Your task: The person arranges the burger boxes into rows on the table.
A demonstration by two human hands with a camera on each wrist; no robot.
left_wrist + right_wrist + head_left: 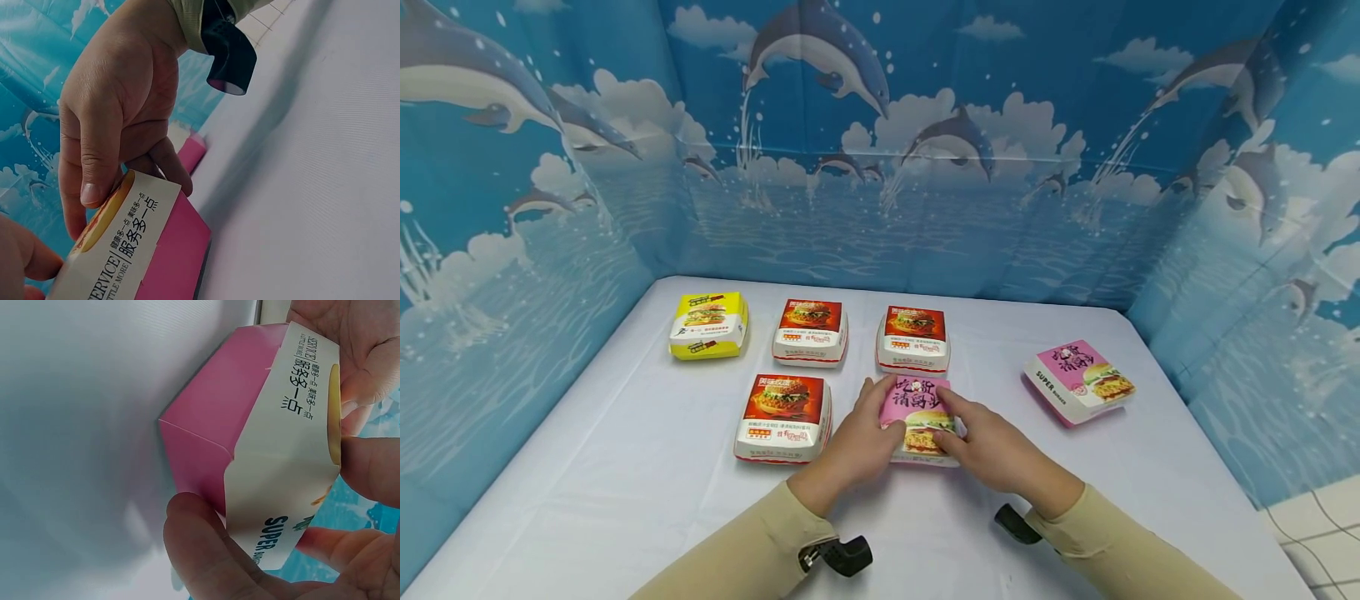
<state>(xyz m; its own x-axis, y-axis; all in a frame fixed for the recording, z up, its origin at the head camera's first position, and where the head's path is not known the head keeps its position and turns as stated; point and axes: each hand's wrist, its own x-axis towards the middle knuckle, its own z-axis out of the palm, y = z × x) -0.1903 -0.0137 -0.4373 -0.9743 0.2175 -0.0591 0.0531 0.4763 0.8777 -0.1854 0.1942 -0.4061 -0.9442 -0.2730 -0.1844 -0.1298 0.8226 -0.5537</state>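
A pink-and-white burger box (917, 408) with a burger picture on its lid is between both hands, near the middle of the table. My left hand (867, 437) grips its left side, the thumb over the lid. On the opposite side my right hand (996, 442) holds it, its thumb also on top. The right wrist view shows the box's pink lower part (206, 394) and right-hand fingers (194, 534) against its side. In the left wrist view, the right hand (122, 94) bends over the lid's edge. Whether the box touches the table cannot be told.
Red-and-white burger boxes stand behind (913, 340), at back left (809, 333) and to the left (784, 418). A yellow burger box (708, 325) is at far left; a second pink box (1079, 382) sits angled at right. A dolphin-print curtain (880, 208) encloses the white table (587, 467).
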